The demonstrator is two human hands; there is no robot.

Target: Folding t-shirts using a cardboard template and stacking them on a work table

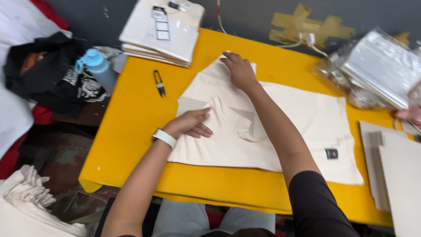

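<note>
A cream T-shirt (302, 118) lies spread on the yellow table (136, 109), with a small dark label near its hem at the right. My left hand (190, 124), with a white wristband, lies flat on the folded left part of the shirt, next to a grey cardboard sheet (189, 105) tucked under the fabric. My right hand (239, 70) reaches across and presses the far edge of the shirt, fingers spread on the cloth. Neither hand grips anything that I can see.
Small black snips (159, 82) lie left of the shirt. Behind them are a stack of folded packed shirts (158, 37) and a blue water bottle (98, 68). Clear plastic bags (377, 70) are at the far right, cardboard sheets (394, 171) at the right edge, and cream cloth (26, 206) on the floor at left.
</note>
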